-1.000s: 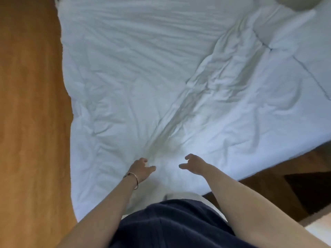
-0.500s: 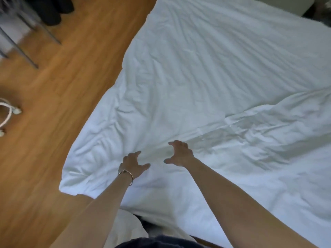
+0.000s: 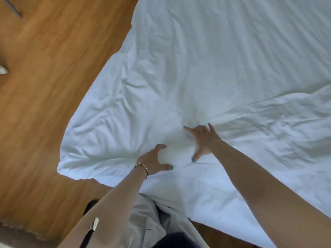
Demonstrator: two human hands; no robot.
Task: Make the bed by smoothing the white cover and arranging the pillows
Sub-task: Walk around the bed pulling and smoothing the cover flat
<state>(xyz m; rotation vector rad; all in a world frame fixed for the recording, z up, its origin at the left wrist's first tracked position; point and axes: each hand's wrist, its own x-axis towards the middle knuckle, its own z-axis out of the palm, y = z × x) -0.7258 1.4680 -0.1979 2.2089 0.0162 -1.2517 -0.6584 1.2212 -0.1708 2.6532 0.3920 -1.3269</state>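
The white cover [image 3: 215, 68] lies spread over the bed and fills most of the view. It is wrinkled, with a long ridge running from the middle to the right edge. Its near corner [image 3: 61, 167] hangs over the floor at the lower left. My left hand [image 3: 154, 161], with a bracelet on the wrist, rests on the cover, thumb and fingers cupped around a small bulge of fabric. My right hand [image 3: 202, 140] presses flat on the cover just to the right of that bulge, fingers spread, at the start of the ridge. No pillow is in view.
Wooden floor [image 3: 44, 86] runs along the bed's left side. A thin metal leg [image 3: 14, 9] shows at the top left and a small pale object [image 3: 3, 70] at the left edge. A rug edge [image 3: 16, 230] lies at the bottom left.
Both hands have come down from hovering onto the cover. The right hand has spread flat, the left has cupped a bulge. The view has moved closer to the bed's corner.
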